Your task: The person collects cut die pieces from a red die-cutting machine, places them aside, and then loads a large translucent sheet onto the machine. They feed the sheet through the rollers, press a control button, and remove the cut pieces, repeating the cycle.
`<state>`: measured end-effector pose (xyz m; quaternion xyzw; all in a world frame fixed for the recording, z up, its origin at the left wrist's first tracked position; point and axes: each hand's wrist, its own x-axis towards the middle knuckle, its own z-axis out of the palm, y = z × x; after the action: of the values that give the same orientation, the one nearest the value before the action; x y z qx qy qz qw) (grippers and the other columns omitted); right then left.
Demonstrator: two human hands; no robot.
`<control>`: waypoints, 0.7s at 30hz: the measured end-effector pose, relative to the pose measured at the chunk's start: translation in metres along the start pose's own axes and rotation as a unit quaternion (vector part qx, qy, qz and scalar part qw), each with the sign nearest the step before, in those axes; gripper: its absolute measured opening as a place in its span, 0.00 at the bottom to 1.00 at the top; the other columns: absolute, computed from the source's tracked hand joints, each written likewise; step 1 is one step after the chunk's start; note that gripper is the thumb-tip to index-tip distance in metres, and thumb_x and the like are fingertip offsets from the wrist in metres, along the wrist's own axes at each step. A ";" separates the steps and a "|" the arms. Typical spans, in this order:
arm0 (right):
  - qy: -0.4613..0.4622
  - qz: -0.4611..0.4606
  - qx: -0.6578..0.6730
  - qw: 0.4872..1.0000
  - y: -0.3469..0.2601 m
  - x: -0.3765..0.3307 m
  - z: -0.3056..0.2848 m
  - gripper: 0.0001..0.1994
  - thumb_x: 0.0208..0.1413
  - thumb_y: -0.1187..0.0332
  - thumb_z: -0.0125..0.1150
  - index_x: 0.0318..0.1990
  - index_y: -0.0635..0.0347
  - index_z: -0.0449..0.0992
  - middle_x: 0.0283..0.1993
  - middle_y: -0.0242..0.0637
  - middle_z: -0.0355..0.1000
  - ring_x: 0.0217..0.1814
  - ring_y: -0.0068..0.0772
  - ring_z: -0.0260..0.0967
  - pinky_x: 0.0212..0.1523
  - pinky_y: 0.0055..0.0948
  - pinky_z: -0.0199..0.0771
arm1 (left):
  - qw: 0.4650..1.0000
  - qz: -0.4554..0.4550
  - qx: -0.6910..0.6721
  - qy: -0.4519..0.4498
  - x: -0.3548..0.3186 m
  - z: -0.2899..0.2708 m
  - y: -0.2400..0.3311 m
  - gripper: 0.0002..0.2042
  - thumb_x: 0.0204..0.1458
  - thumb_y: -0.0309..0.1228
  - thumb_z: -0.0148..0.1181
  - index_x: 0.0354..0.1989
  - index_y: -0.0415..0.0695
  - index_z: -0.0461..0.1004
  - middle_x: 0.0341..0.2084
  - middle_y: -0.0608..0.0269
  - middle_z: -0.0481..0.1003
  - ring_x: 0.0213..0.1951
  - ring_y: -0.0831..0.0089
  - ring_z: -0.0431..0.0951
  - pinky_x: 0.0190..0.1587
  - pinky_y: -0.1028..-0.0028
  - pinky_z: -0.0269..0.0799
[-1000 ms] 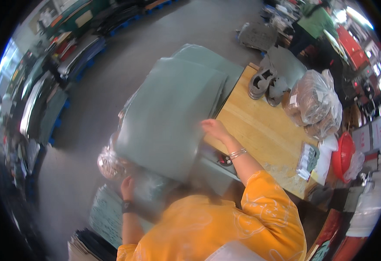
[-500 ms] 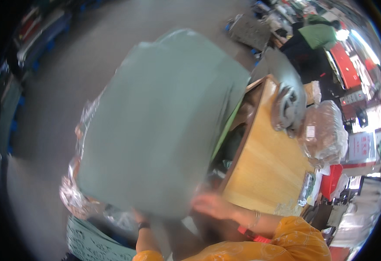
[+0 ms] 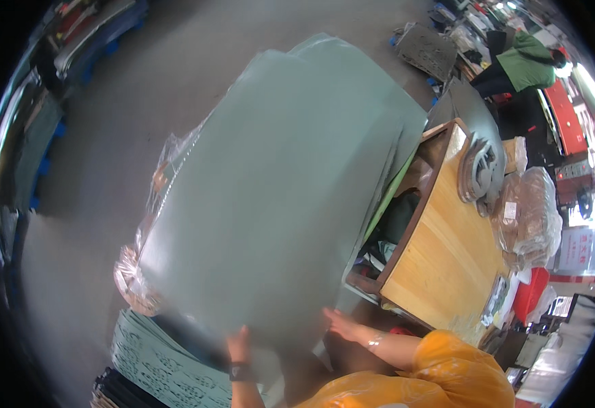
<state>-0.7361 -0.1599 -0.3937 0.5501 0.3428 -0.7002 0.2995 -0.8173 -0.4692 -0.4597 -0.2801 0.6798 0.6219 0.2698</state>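
Light: even daylight, brightest at the upper right
Glare: soft sheen on the large green sheet (image 3: 270, 197)
Blur: the sheet's lower edge and the left hand (image 3: 238, 347) are smeared
Edges: strong fisheye bending, black vignette around the rim

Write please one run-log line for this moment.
left hand: holds near edge of green sheet | right hand: at same edge | plastic wrap: beneath | wooden table: right
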 end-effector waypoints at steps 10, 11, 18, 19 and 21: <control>-0.192 -0.218 -0.576 0.764 -0.085 0.011 0.047 0.27 0.53 0.50 0.59 0.48 0.68 0.72 0.42 0.45 0.74 0.39 0.39 0.72 0.39 0.37 0.73 | 0.975 0.037 0.057 -0.211 0.103 -0.095 0.002 0.20 0.57 0.38 0.54 0.55 0.43 0.63 0.46 0.54 0.72 0.44 0.63 0.75 0.42 0.65 0.71; -0.147 -0.336 -0.519 0.772 -0.114 0.002 0.043 0.26 0.53 0.52 0.60 0.49 0.67 0.71 0.43 0.43 0.74 0.40 0.38 0.72 0.40 0.37 0.72 | 0.975 0.044 0.068 -0.204 0.115 -0.084 0.002 0.22 0.57 0.38 0.55 0.57 0.44 0.61 0.46 0.55 0.72 0.44 0.64 0.75 0.42 0.66 0.71; 0.199 -0.481 -0.347 0.780 -0.402 -0.019 -0.065 0.19 0.53 0.62 0.60 0.50 0.61 0.73 0.45 0.43 0.76 0.48 0.36 0.73 0.48 0.32 0.72 | 0.949 0.208 0.229 -0.069 0.146 0.122 0.141 0.29 0.53 0.28 0.57 0.63 0.39 0.55 0.53 0.54 0.67 0.51 0.65 0.69 0.52 0.67 0.67; 0.246 -0.475 -0.340 0.774 -0.429 -0.010 -0.085 0.19 0.53 0.62 0.60 0.50 0.61 0.73 0.46 0.43 0.76 0.47 0.36 0.74 0.48 0.32 0.72 | 0.895 0.283 0.338 -0.065 0.153 0.159 0.168 0.29 0.52 0.27 0.57 0.63 0.38 0.55 0.55 0.52 0.66 0.52 0.62 0.69 0.55 0.65 0.66; 0.358 -0.407 -0.370 0.754 -0.475 0.014 -0.122 0.21 0.51 0.60 0.62 0.51 0.61 0.73 0.45 0.43 0.76 0.46 0.37 0.74 0.48 0.32 0.73 | 0.885 0.334 0.303 -0.119 0.177 0.229 0.220 0.29 0.52 0.28 0.57 0.63 0.40 0.56 0.56 0.49 0.64 0.56 0.55 0.66 0.58 0.60 0.62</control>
<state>-1.0487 0.2160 -0.3552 0.4156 0.8489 -0.3258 0.0221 -1.0939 -0.2335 -0.4520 0.1347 0.8512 0.4676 0.1966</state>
